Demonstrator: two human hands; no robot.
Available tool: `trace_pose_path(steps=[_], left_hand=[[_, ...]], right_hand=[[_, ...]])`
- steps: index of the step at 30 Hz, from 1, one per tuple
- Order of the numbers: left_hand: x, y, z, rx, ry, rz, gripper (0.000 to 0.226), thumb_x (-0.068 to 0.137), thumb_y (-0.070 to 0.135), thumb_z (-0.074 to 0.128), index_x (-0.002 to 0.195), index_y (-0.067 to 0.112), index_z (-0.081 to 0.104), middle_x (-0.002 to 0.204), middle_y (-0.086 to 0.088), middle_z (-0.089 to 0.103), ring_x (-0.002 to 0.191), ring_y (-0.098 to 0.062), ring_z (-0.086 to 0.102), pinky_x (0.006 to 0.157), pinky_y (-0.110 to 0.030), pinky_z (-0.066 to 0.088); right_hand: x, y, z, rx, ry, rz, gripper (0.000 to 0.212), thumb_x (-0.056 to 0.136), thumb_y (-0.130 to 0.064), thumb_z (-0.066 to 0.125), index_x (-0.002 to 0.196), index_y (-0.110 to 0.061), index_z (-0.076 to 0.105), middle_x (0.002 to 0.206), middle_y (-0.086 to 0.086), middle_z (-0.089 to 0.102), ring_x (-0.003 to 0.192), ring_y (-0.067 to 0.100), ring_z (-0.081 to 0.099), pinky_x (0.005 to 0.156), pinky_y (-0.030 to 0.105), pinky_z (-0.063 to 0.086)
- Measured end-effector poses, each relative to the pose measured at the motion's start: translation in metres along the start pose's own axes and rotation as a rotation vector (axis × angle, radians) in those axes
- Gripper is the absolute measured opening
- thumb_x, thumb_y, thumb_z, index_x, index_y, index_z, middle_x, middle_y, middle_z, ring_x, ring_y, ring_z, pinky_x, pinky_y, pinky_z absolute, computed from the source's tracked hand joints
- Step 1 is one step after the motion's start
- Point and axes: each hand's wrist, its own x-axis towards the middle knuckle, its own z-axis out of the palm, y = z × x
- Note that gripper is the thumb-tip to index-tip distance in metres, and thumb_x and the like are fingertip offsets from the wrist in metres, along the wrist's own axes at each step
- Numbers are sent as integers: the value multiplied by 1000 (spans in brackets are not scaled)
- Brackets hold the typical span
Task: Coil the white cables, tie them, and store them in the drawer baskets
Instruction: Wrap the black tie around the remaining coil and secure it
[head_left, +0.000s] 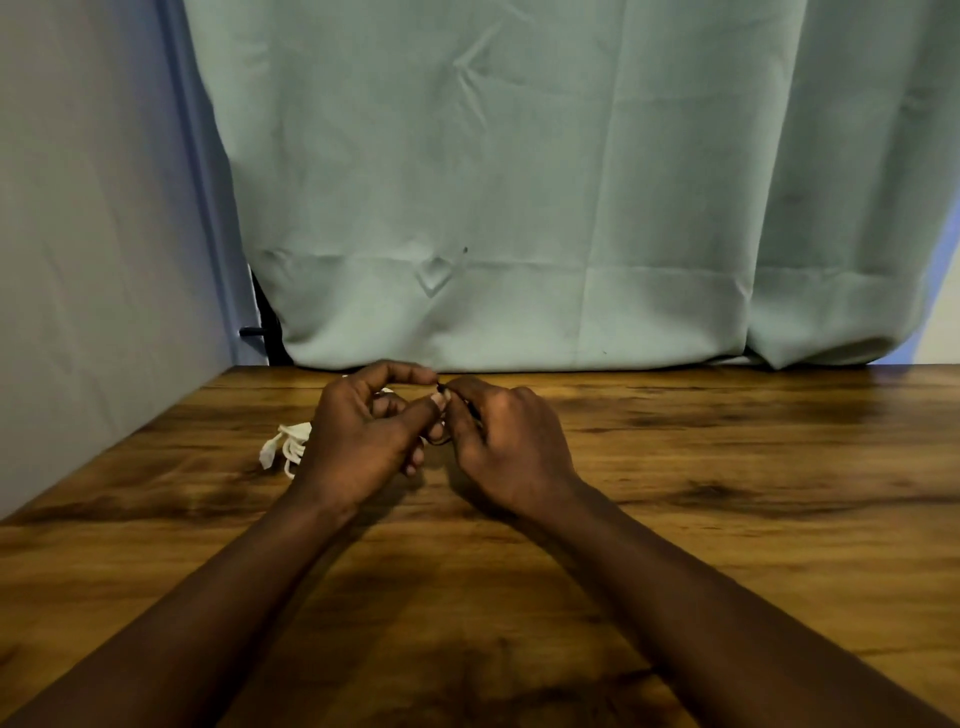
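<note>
Pinching a thin dark tie (441, 387) between them, left hand (358, 441) and right hand (504, 441) meet over the bench (727, 467), fingers (410, 370) curled tight. White cable (291, 444), loosely bunched, pokes out leftward from behind the left hand, the nearer one. Long axis unclear. Tie likely goes round it next.

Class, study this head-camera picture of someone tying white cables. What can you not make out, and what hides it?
1. white cable: head view; left hand covers most of it, so its loops cannot be counted.
2. dark tie: head view; tiny, pinched between both hands, right hand covering its length.
3. dark object: head view; curtain hides most.
4. Drawer baskets: nowhere in frame.
</note>
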Motion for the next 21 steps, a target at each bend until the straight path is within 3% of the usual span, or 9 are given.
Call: trace_pose_path(steps=[5, 8, 12, 17, 21], left_hand=[[-3, 1, 0, -55, -33, 15, 9, 98, 13, 66, 103, 6, 68, 66, -14, 71, 44, -19, 60, 44, -27, 51], [-3, 2, -2, -10, -25, 39, 8, 98, 11, 65, 102, 4, 63, 69, -17, 71, 43, -21, 59, 42, -27, 50], [1, -3, -5, 149, 3, 140, 3, 97, 10, 68, 95, 11, 66, 75, -4, 66, 53, -13, 57, 50, -27, 45], [5, -7, -8, 117, -71, 141, 11, 96, 6, 68, 101, 15, 69, 78, 2, 66, 55, -11, 59, 51, -31, 52], [7, -10, -10, 143, -98, 136, 8, 96, 7, 68, 94, 15, 70, 72, 5, 68, 57, -13, 61, 57, -32, 52]], right_hand=[[0, 2, -2, -29, -1, -74, 29, 104, -39, 41, 103, -26, 67, 69, 2, 68, 61, 25, 63, 56, 39, 48], [0, 4, -2, -8, -25, -59, 30, 103, -40, 41, 99, -26, 66, 71, 1, 68, 65, 25, 64, 57, 37, 46], [1, 3, -2, 87, -74, -24, 29, 102, -43, 42, 95, -28, 66, 72, -2, 67, 66, 24, 61, 58, 34, 42], [0, 3, -7, 102, -142, -37, 23, 104, -38, 47, 81, -38, 49, 59, -13, 46, 55, 9, 47, 55, 30, 28], [2, 5, -7, 119, -185, 13, 23, 103, -36, 47, 81, -35, 54, 64, -11, 54, 61, 10, 53, 57, 34, 36]])
